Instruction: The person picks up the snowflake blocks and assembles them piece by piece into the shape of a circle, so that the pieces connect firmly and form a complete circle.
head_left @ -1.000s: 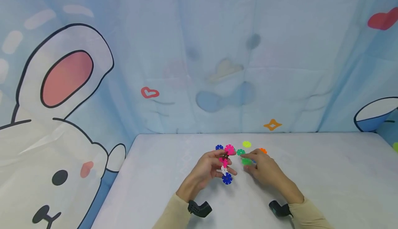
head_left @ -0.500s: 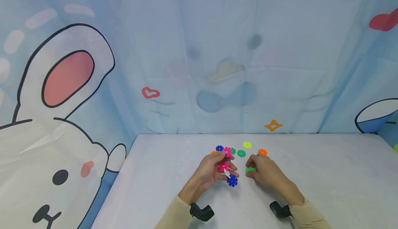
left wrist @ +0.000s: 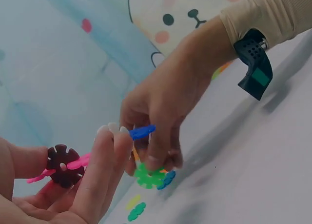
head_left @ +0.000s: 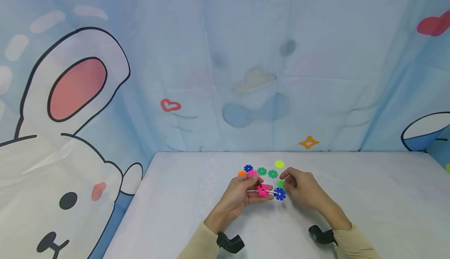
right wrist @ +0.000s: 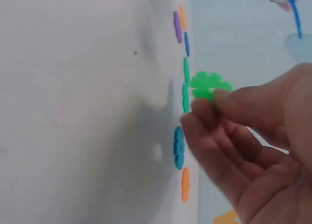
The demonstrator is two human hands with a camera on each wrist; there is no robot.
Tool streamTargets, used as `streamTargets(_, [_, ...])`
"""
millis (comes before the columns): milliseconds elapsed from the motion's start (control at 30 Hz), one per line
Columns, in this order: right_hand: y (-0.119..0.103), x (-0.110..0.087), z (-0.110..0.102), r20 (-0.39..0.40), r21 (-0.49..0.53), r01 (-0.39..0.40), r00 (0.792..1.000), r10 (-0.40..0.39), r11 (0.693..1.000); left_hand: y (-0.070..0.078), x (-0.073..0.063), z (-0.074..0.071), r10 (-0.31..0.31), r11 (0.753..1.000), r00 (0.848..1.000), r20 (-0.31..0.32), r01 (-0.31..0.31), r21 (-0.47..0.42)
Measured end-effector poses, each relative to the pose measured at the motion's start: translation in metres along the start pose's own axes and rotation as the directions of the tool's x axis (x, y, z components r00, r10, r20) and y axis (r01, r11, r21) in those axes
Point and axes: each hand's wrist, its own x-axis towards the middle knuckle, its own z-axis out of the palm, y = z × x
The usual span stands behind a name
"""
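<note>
My left hand point(head_left: 233, 196) holds a joined chain of notched snowflake discs by its near end. Two pink discs point(head_left: 262, 190) belong to it, together with a dark brown disc point(left wrist: 56, 158) under the thumb. White pieces link onward to a blue disc point(head_left: 279, 193) at the free end, which points toward the right hand. My right hand point(head_left: 305, 190) pinches a bright green disc point(right wrist: 207, 82) between thumb and index finger. In the right wrist view that disc stands off the table, most of its notched edge showing.
Loose discs lie on the white table point(head_left: 183, 212) beyond the hands: dark blue point(head_left: 248, 168), orange point(head_left: 241, 173), yellow point(head_left: 279, 164) and two teal-green ones point(head_left: 272, 174). The right wrist view also shows a purple disc point(right wrist: 177, 27) and a blue disc point(right wrist: 179, 148). A printed curtain point(head_left: 218, 56) hangs behind.
My left hand has turned the chain, so its blue end swung from below out to the right. The right hand has taken hold of the green disc and drawn it off the pile.
</note>
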Motion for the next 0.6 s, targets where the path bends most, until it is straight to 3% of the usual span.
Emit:
streamTargets(133, [-0.002, 0.001, -0.005, -0.104, 0.061, 0.0, 0.995, 0.007, 0.998, 0.0, 0.001, 0.0, -0.001, 1.0, 1.0, -0.007, 0.0, -0.024])
streamTargets(300, [-0.005, 0.001, -0.008, -0.195, 0.126, 0.042, 0.981, -0.017, 0.991, -0.002, 0.001, 0.001, 0.014, 1.0, 1.0, -0.009, -0.014, 0.007])
streamTargets(600, [-0.021, -0.001, -0.007, -0.201, 0.215, 0.173, 0.971, -0.13, 0.961, -0.003, -0.002, 0.008, 0.035, 0.997, 0.999, -0.023, -0.033, 0.074])
